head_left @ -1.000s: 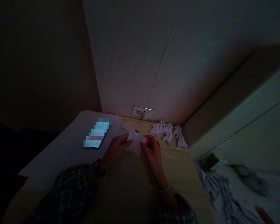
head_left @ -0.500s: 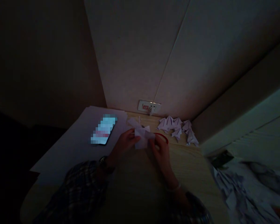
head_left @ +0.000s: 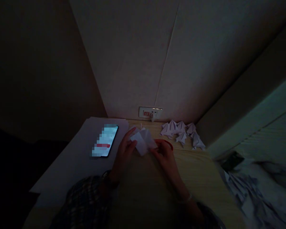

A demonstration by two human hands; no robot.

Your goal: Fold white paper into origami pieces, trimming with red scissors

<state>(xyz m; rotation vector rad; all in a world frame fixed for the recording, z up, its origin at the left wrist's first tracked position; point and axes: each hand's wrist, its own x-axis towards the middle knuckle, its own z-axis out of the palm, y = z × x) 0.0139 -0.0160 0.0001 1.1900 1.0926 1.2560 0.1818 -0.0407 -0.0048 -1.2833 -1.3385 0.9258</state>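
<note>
In dim light I hold a partly folded white paper piece (head_left: 143, 142) over a wooden desk (head_left: 197, 168). My left hand (head_left: 124, 150) pinches its left side with the fingers closed on it. My right hand (head_left: 165, 154) grips its right lower edge. A red curved object (head_left: 167, 144), possibly scissor handles, lies on the desk just behind my right hand. Plaid sleeves cover both forearms.
A lit phone (head_left: 104, 141) lies on large white sheets (head_left: 71, 159) at the left. Several folded paper shapes (head_left: 182, 132) sit at the back right by the wall. A wall socket (head_left: 149, 112) is behind. More paper pieces (head_left: 243, 194) litter the surface at the lower right.
Both hands have kept hold of the paper and turned it, so a different fold faces up. The view has swung slightly; the hands stay in the same spot on the desk.
</note>
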